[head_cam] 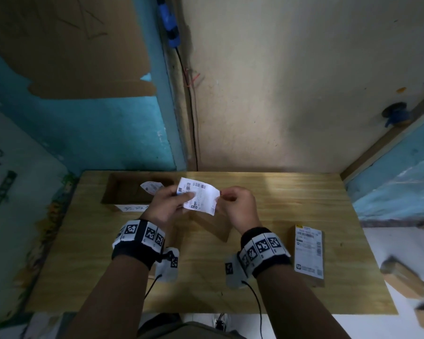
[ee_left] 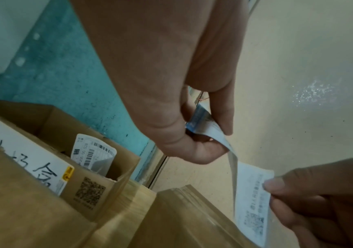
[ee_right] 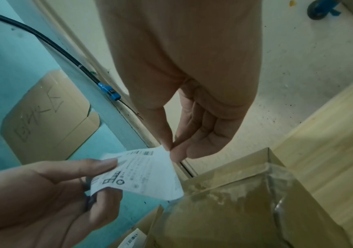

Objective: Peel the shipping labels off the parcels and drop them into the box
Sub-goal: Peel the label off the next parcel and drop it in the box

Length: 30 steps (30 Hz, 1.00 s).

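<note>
A white shipping label (head_cam: 199,198) hangs in the air between both hands, above a brown parcel (head_cam: 212,225) whose top shows torn paper residue (ee_right: 230,193). My left hand (head_cam: 168,204) pinches the label's left side (ee_left: 205,124) between thumb and fingers. My right hand (head_cam: 233,201) pinches its right corner (ee_right: 162,151) with thumb and forefinger. The open cardboard box (head_cam: 119,189) stands at the table's back left, with one peeled label (head_cam: 151,187) curled inside it (ee_left: 92,151). A second parcel (head_cam: 309,255) with its label still on lies at the right.
The wooden table (head_cam: 279,199) is set against a beige wall and a teal wall. More brown parcels (head_cam: 404,277) lie off the table's right edge. A white handwritten sign (ee_left: 22,151) is stuck on the box front. A black cable (head_cam: 192,123) runs down the wall corner.
</note>
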### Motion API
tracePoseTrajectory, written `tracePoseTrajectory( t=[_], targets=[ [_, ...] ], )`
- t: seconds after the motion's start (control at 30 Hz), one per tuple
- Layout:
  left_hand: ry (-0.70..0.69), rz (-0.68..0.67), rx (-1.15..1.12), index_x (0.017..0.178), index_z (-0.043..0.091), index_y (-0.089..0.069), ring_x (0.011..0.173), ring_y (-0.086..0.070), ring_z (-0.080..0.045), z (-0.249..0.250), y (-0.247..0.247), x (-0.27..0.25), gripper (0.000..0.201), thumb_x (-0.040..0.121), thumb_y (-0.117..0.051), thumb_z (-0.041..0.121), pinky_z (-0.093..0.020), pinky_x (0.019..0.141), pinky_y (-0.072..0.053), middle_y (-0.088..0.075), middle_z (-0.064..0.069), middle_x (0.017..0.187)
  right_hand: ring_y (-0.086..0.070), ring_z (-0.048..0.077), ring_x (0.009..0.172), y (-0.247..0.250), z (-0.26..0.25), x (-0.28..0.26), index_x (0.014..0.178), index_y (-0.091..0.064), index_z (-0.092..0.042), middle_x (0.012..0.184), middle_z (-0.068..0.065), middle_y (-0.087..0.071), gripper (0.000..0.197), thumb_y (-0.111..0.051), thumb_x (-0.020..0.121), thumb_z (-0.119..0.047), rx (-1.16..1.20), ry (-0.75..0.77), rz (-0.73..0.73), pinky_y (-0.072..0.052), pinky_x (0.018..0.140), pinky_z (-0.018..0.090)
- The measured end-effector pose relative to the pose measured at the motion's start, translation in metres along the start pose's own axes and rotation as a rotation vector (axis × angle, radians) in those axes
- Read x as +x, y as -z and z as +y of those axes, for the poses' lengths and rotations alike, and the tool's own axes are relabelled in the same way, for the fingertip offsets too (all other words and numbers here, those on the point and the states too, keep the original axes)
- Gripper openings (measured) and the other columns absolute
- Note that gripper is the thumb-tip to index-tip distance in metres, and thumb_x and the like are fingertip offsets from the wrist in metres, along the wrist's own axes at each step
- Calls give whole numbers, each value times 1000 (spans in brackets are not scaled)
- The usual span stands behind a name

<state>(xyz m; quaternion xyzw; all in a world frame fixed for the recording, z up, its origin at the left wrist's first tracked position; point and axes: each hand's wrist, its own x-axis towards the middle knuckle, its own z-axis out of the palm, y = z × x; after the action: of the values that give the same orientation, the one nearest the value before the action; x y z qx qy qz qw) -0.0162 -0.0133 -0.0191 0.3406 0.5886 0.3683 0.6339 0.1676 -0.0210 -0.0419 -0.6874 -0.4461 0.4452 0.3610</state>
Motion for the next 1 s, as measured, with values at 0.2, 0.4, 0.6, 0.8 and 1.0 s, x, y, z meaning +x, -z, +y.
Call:
tracePoseTrajectory(
  t=[0.2,0.4,0.6,0.8,1.0],
  targets=[
    [93,85,-78,110,5,-65,95,-71,-25,2,33,3,27,84,-66,-3,-30,73,-58,-73,-12,103,-65,11,85,-7,-5,8,110,-77,-3,100,3,-73,18,-66,95,-6,-61,-8,-6,-48,71,17],
    [62,342,-174,94,0,-62,84,-70,-23,1,62,3,23,77,-69,-13,-27,67,-61,-71,-14,92,-70,19,104,-37,-14,9,102,-77,-23,106,-5,-76,15,-68,91,-29,-128,-28,-68,-55,95,37],
    [106,488,-168,83,4,-57,76,-69,-24,-3,95,15,28,69,-78,-8,-23,57,-57,-68,-21,89,-70,21,98,-66,-30,8,104,-76,-7,102,4,-75,13,-66,97,-11,-155,10,-89,-56,88,33],
    [81,574,-87,84,8,-59,86,-68,-31,-3,126,23,30,67,-82,0,-36,71,-59,-68,-18,93,-65,19,85,-97,-48,14,100,-76,-2,92,4,-72,11,-68,95,-8,-198,65,-100,-45,75,26],
    [35,640,36,83,9,-67,81,-70,-28,-6,142,22,28,63,-85,6,-39,74,-59,-72,-11,87,-68,22,95,-122,-64,19,105,-77,-3,104,10,-76,15,-64,97,-7,-298,123,-111,-48,80,27]
  ],
)
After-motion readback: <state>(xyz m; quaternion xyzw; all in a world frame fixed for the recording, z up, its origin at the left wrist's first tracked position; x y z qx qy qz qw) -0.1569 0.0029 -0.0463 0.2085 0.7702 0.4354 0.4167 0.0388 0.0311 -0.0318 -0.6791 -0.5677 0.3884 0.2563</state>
